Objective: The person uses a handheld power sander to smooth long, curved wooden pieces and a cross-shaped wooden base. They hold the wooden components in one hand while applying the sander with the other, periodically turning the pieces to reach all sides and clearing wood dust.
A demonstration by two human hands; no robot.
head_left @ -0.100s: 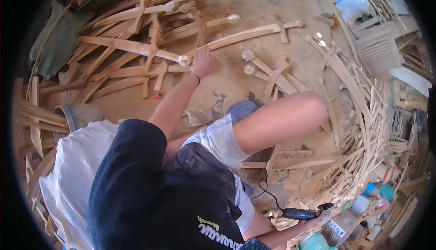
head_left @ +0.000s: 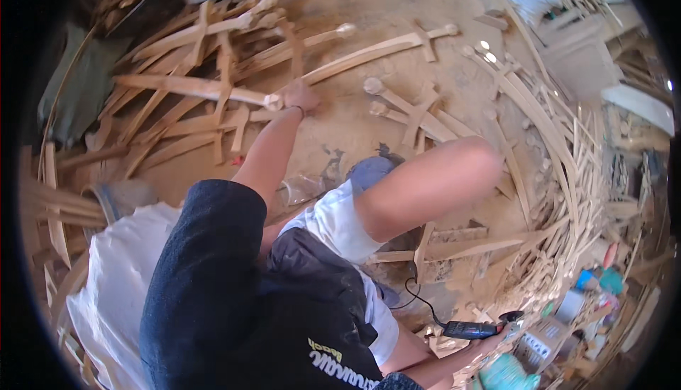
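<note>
My left arm stretches out to a pile of carved wooden swords. My left hand (head_left: 301,98) is beside the rounded pommel of one wooden sword (head_left: 213,91) and just below the tip of another wooden sword (head_left: 379,51). Motion smears its fingers, so whether it touches either sword cannot be made out. Low on the right, my right hand (head_left: 491,342) is closed around a dark angle grinder (head_left: 464,330). The grinder's disc points away to the right, and its black cord (head_left: 428,303) curls back toward my leg.
Several more wooden swords (head_left: 418,117) lie on the dusty floor ahead. Stacked wood strips (head_left: 567,198) curve along the right side. A cardboard box (head_left: 543,340) and a teal bundle (head_left: 505,374) stand near the grinder. A white sack (head_left: 117,276) is at my left; my bent knee (head_left: 468,163) rises in the middle.
The whole view has shifted slightly, so the floor and swords appear farther left. My left hand has blurred beside the same pommel. The grinder stays in my right hand.
</note>
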